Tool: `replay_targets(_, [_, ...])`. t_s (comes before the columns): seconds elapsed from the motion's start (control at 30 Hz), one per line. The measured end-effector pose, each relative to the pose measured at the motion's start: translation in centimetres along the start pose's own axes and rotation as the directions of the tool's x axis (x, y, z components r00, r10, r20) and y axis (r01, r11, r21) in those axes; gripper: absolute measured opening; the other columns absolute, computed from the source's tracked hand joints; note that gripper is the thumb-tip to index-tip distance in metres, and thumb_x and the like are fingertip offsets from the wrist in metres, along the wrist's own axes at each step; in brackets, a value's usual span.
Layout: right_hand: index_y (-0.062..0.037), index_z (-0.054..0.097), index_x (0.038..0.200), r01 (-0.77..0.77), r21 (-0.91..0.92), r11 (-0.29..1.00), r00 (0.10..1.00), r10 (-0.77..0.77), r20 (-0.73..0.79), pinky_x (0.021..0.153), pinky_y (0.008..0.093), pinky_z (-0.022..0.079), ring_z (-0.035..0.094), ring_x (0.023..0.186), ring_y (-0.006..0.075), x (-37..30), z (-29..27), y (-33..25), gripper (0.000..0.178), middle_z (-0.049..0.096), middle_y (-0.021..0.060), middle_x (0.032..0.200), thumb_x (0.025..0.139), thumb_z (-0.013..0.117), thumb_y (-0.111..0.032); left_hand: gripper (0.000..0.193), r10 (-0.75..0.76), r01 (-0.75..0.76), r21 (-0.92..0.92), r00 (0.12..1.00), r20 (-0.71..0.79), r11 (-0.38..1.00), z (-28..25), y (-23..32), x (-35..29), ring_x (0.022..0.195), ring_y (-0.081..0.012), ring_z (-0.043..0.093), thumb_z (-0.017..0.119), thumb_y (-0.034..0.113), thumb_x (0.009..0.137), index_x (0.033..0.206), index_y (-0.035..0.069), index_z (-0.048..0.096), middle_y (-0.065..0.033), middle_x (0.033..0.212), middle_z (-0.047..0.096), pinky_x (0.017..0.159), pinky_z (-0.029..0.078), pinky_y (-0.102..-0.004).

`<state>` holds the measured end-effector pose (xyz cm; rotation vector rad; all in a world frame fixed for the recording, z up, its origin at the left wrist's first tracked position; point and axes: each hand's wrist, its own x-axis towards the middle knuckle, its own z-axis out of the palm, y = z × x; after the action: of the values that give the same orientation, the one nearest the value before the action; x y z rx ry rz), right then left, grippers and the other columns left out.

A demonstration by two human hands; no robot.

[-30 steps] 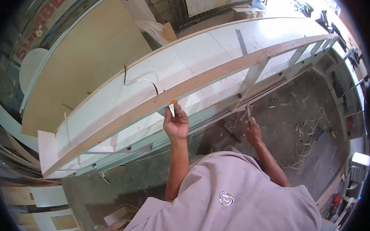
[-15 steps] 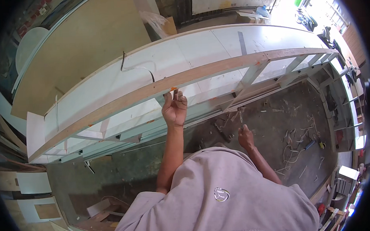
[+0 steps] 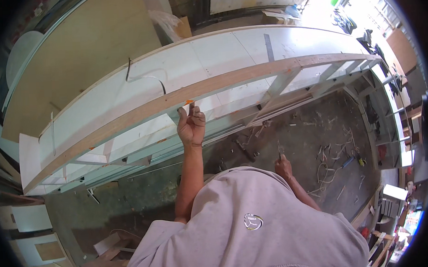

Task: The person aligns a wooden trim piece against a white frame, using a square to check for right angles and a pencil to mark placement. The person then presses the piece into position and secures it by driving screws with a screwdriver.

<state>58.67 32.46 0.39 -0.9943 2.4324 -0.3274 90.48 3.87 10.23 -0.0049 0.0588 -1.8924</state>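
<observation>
My left hand (image 3: 191, 127) is raised to the wooden rail (image 3: 212, 84) of a long white frame. Its palm shows, the thumb stands apart and the fingers are half bent, with fingertips at the rail's underside beside an orange patch (image 3: 189, 102). I see nothing held in it. Lower and to the right, my right hand (image 3: 283, 168) is closed round a thin, narrow tool (image 3: 279, 149) that points up and away from me; its exact kind is too small to make out. Beyond the rail, a thin dark strip (image 3: 147, 77) curls over the white panel (image 3: 182, 63).
Offcuts, strips and a cord with a blue-handled tool (image 3: 348, 162) litter the dark floor (image 3: 295, 130) at right. A dark bar (image 3: 245, 150) lies below the frame. A large tan board (image 3: 86, 58) leans at far left. Wood scraps (image 3: 115, 247) lie at lower left.
The view has shifted, so the frame sits slightly further left. My right hand has drawn back toward me with the tool, away from the frame. My left hand stays at the rail.
</observation>
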Motion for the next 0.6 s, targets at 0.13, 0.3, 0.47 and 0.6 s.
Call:
replay_targets(0.13, [-0.0004,0.054,0.1,-0.037,-0.022,0.999,0.998,0.038,0.042,0.082,0.0578,0.048,0.062,0.094,0.0513,-0.7,1.1,2.7,0.024,0.066,0.033,0.095,0.093,0.052,-0.023,0.03,-0.017,0.021,0.077,0.999,-0.047,0.997,-0.9,-0.2,-0.8,0.091,-0.0223,0.064,0.064,0.025,0.098,0.119,0.005,0.058,-0.0127,0.105,0.066,0.079,0.055,-0.0352])
replay_targets(0.3, [0.0003,0.055,0.1,-0.03,-0.078,0.997,0.997,0.036,0.065,0.083,0.0566,0.049,0.063,0.095,0.0507,0.3,2.5,4.4,0.024,0.066,0.0325,0.095,0.091,0.053,-0.022,0.021,-0.143,0.426,0.657,0.887,-0.439,0.622,-7.5,0.8,-4.7,0.092,-0.0195,0.065,0.07,0.018,0.092,0.107,0.004,0.064,-0.0093,0.1,0.067,0.076,0.055,-0.0332])
replay_targets(0.47, [0.0005,0.054,0.1,-0.008,-0.111,0.994,0.997,0.017,0.077,0.081,0.0575,0.048,0.063,0.093,0.0508,1.4,2.0,3.0,0.025,0.066,0.0321,0.094,0.092,0.053,-0.023,0.042,0.304,0.407,0.759,0.909,-0.285,-0.508,-9.4,2.7,-9.8,0.099,-0.0309,0.064,0.075,0.023,0.083,0.112,-0.004,0.062,-0.0176,0.105,0.067,0.087,0.052,-0.0415])
replay_targets(0.6, [-0.0011,0.054,0.102,0.1,-0.066,0.993,0.995,-0.099,0.021,0.08,0.059,0.047,0.063,0.091,0.0514,2.2,2.0,0.8,0.025,0.066,0.0314,0.092,0.095,0.052,-0.025,0.061,0.555,0.12,0.877,0.812,0.184,-0.466,-5.6,3.8,-7.9,0.122,-0.0404,0.053,0.07,0.026,0.087,0.133,-0.008,0.05,-0.0296,0.132,0.053,0.104,0.043,-0.0442])
